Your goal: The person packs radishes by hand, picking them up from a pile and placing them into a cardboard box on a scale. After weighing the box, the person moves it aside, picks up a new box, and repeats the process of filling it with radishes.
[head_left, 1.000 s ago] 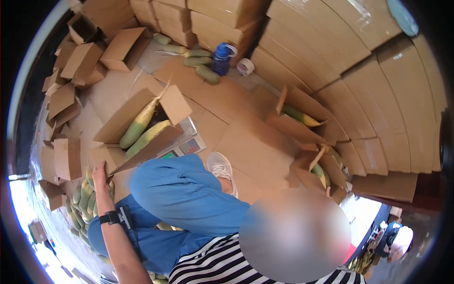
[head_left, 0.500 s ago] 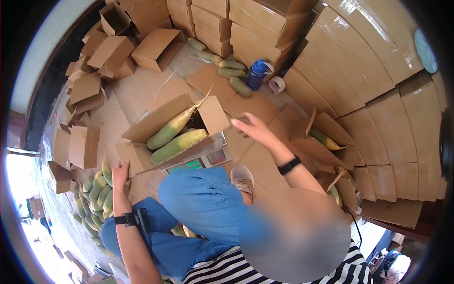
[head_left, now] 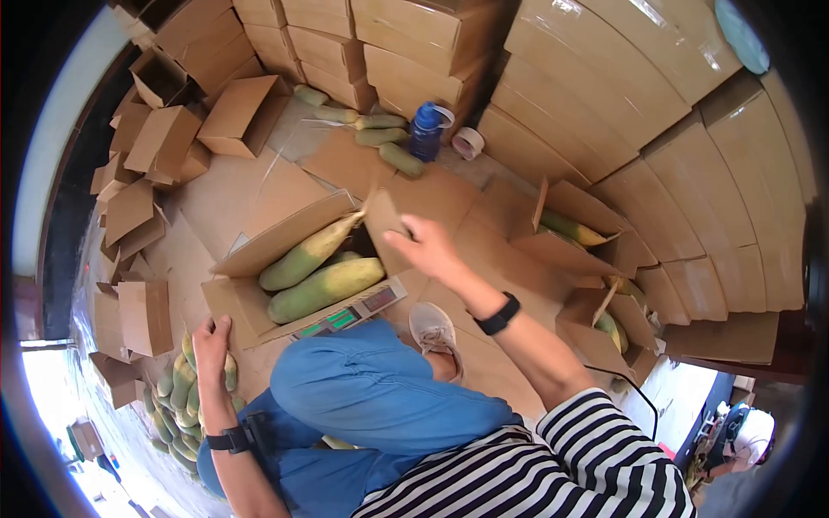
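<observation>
An open cardboard box [head_left: 298, 226] holds green-and-yellow radishes [head_left: 326, 290], one with its long root tip over the box's right side. The box rests on a scale [head_left: 354, 312] with green displays. My left hand [head_left: 211, 342] is closed at the box's left flap, thumb over its edge. At the right flap [head_left: 387, 226], my right hand [head_left: 425, 247] has its fingers apart and holds nothing; its fingertips are at the flap.
A blue bottle [head_left: 426, 131], a tape roll [head_left: 468, 143] and several radishes [head_left: 380, 136] lie beyond the box. Filled boxes [head_left: 596, 226] stand at right. Empty boxes [head_left: 164, 142] and a radish pile [head_left: 181, 388] are left. Stacked cartons [head_left: 596, 104] line the back. Another person [head_left: 747, 436] is at lower right.
The view has shifted. My right hand has moved in to the right flap, which now stands more upright. My left hand is still at the left flap, slightly lower. The root tip is blurred.
</observation>
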Demonstrator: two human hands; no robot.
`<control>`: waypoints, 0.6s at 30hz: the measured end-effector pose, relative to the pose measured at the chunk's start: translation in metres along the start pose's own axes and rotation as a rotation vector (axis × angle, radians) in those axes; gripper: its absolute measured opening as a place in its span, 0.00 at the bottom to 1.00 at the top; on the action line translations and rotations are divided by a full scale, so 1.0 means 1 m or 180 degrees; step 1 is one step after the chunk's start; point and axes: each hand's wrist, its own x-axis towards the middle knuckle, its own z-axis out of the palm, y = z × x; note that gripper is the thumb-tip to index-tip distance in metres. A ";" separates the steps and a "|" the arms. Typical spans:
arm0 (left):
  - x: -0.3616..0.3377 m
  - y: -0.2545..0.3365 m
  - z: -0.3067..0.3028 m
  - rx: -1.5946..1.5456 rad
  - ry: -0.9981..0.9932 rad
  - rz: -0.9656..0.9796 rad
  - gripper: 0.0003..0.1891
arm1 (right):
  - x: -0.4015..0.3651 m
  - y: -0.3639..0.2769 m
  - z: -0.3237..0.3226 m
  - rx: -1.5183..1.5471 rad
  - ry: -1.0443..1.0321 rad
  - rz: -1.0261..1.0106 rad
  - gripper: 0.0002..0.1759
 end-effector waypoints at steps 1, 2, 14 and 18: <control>-0.007 0.029 0.004 0.0378 -0.0113 0.0185 0.13 | -0.017 0.005 -0.017 0.0087 0.0211 0.0000 0.20; -0.014 0.059 0.010 0.0332 -0.0366 0.0336 0.13 | -0.034 0.014 -0.035 0.0328 0.0341 0.0006 0.20; -0.076 0.208 0.249 0.2156 -0.1911 0.2357 0.09 | -0.316 0.100 -0.124 0.1000 0.1530 0.2087 0.16; -0.136 0.205 0.325 0.2375 -0.2440 0.2105 0.10 | -0.398 0.143 -0.123 0.1004 0.2000 0.2306 0.15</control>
